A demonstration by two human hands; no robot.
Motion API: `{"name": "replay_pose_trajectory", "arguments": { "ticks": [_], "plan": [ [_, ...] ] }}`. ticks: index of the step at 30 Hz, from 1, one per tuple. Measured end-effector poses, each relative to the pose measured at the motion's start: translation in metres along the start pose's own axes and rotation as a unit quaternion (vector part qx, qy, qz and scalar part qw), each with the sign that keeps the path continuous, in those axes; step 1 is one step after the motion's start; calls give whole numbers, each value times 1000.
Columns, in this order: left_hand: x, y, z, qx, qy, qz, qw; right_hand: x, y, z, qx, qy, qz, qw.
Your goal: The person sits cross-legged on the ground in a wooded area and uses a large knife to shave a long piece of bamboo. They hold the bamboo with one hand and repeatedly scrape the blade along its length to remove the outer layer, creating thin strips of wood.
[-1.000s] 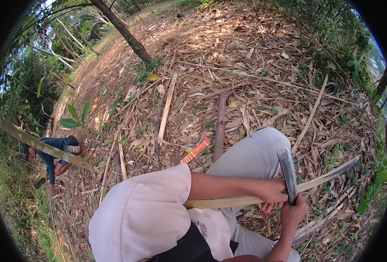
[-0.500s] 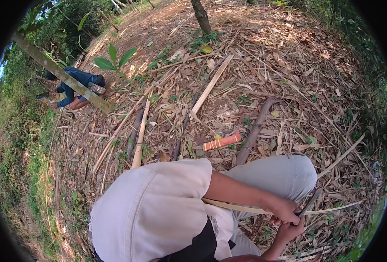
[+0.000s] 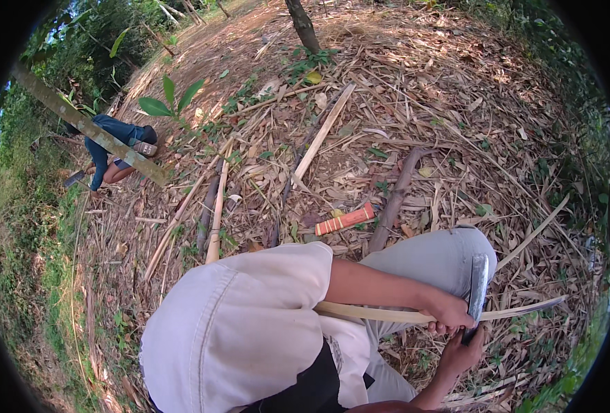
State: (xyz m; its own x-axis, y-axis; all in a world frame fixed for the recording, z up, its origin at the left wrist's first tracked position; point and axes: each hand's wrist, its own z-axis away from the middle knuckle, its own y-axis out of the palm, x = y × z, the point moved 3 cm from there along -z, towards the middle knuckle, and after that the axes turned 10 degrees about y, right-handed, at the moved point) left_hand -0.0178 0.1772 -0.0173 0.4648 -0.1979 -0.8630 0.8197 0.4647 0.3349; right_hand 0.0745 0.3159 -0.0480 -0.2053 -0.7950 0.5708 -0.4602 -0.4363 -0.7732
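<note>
Left hand (image 3: pixel 451 312): clenched around a long, flat, pale wooden strip (image 3: pixel 381 314) that runs from 9 to 3 o'clock.
Right hand (image 3: pixel 462 352): grasping the black handle of a broad grey metal blade (image 3: pixel 479 281), pointed toward 12 and crossing the strip just beside the left hand.
Banded orange-red rod (image 3: pixel 345 219): on the leaf-strewn ground (image 3: pixel 387 117), at half past 10 from the hands.
Co-worker in blue (image 3: pixel 97 160): well apart, at 10.

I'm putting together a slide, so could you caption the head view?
Right hand holding a dark-handled blade across a pale strip gripped by the left hand, over leaf-littered ground.
</note>
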Motion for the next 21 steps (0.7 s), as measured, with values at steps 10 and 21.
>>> {"name": "replay_pose_trajectory", "arguments": {
  "ticks": [10,21],
  "plan": [
    [0,2,-1,16,-7,38,999,3,-6,6,-7,23,15,1000],
    [-8,10,10,74,70,-211,972,22,-14,7,82,70,7,994]
  ]
}}
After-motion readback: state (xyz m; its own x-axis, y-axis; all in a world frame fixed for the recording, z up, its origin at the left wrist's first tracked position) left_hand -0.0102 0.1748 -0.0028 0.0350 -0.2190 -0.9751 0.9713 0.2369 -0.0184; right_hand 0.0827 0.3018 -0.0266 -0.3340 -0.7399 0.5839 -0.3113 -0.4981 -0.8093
